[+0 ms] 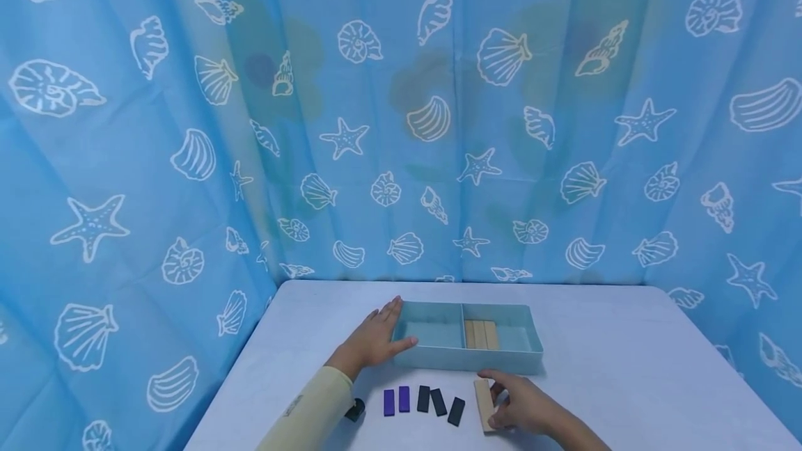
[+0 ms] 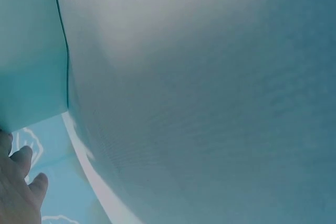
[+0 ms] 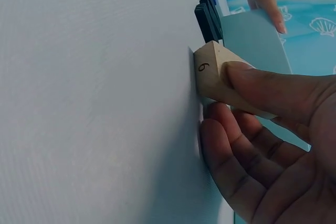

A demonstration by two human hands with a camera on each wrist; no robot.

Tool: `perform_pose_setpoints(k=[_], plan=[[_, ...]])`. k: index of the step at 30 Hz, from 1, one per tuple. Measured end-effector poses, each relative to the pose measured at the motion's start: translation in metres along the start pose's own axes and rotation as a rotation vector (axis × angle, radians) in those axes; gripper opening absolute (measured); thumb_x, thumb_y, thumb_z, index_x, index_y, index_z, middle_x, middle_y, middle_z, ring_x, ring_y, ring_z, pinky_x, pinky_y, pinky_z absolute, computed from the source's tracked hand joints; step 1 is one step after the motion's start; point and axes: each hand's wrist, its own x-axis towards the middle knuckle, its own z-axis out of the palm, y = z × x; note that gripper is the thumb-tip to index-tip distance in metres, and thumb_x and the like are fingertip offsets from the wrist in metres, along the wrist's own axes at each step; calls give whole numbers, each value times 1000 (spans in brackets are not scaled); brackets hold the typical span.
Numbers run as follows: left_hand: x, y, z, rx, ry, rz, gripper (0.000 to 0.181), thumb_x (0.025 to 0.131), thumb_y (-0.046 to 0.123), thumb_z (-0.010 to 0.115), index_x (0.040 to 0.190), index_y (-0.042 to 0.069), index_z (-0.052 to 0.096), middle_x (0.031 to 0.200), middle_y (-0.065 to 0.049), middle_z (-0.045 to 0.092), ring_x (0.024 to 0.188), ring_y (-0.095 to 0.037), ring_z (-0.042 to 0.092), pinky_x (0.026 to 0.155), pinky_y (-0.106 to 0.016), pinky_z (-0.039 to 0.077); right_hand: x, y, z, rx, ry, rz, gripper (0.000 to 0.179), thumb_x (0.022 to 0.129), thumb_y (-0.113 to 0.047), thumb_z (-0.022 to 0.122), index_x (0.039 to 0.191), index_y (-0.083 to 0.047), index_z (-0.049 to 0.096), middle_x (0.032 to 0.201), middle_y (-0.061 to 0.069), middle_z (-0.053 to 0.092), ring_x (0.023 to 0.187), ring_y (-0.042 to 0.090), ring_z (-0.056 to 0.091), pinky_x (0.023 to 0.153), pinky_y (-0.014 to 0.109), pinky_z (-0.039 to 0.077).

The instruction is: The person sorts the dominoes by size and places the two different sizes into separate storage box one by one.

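Note:
A light wooden block (image 1: pixel 484 406) lies in the grip of my right hand (image 1: pixel 523 404), held between thumb and fingers at the table's front right. In the right wrist view the wooden block (image 3: pixel 210 74) shows a "6" on its end. My left hand (image 1: pixel 374 339) rests with straight fingers at the left end of a blue-green divided box (image 1: pixel 464 359). Several wooden blocks (image 1: pixel 481 335) lie side by side in the box's right compartment, against the divider. Bare floor shows in the left compartment. Only some fingers of the left hand (image 2: pixel 21 182) appear in the left wrist view.
Two purple blocks (image 1: pixel 404 399) and three black blocks (image 1: pixel 438 402) lie in a loose row in front of the box. A dark object (image 1: pixel 355 410) sits partly behind the left sleeve. Blue shell-print curtains (image 1: pixel 464 124) hang around the white table (image 1: pixel 626 353).

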Motion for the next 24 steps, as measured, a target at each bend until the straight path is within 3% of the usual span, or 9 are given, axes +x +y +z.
perform_pose_setpoints(k=[12, 18, 24], plan=[[0, 0, -6, 15, 0, -3, 95, 91, 71, 41, 156, 7, 14, 161, -6, 15, 146, -24, 16, 115, -47, 18, 4, -5, -5, 89, 47, 5, 76, 75, -2, 80, 141, 1, 44, 97, 6, 58, 77, 20, 63, 66, 35, 56], [-2, 0, -4, 9, -8, -3, 95, 91, 71, 40, 156, 9, 12, 162, -4, 13, 147, -21, 13, 116, -44, 16, 1, -3, -16, 216, 72, -4, 73, 79, 3, 75, 143, 4, 39, 100, 11, 57, 81, 23, 64, 68, 39, 58], [0, 0, 4, 2, -5, -7, 95, 90, 71, 41, 157, 10, 13, 162, -4, 14, 146, -23, 15, 116, -46, 17, -4, -4, -30, 253, 114, -59, 70, 83, 0, 73, 144, 3, 39, 108, 15, 57, 87, 25, 65, 70, 41, 58]])
